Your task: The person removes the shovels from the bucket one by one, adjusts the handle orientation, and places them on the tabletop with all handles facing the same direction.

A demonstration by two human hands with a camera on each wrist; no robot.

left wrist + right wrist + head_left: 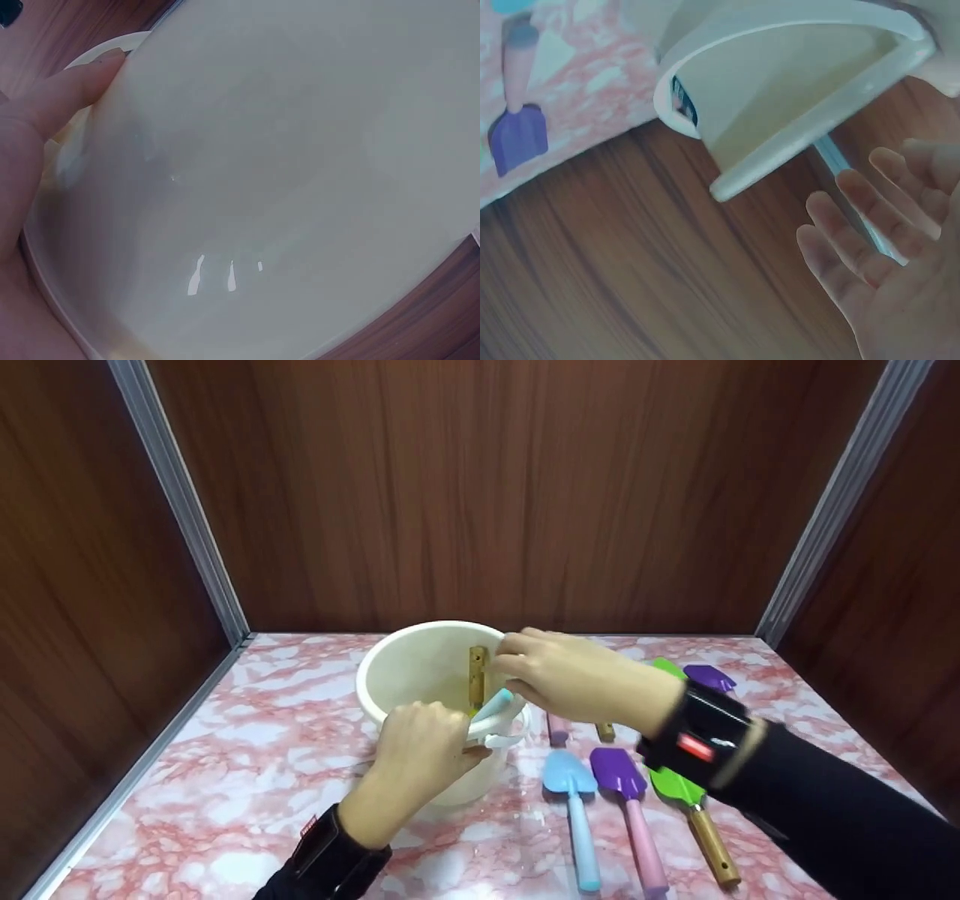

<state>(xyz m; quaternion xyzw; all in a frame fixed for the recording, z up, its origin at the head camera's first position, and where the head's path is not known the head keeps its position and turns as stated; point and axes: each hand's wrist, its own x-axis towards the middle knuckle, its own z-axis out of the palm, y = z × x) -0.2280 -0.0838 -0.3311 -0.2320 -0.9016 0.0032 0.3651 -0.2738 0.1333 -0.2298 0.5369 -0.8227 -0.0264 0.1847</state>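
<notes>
A white bucket stands on the marbled tabletop. My left hand grips its near rim; in the left wrist view the thumb lies against the outer wall. Inside the bucket a wooden handle leans on the far wall. A light blue handle pokes up at the right side of the rim, just below my right hand. In the right wrist view the right hand's fingers are spread loosely beside the bucket rim, with nothing held. The left fingertips are hidden.
Right of the bucket lie a light blue shovel, a purple shovel with a pink handle and a green shovel with a wooden handle. Farther back, another purple blade and green blade show, partly behind the right arm. Wooden walls enclose the table.
</notes>
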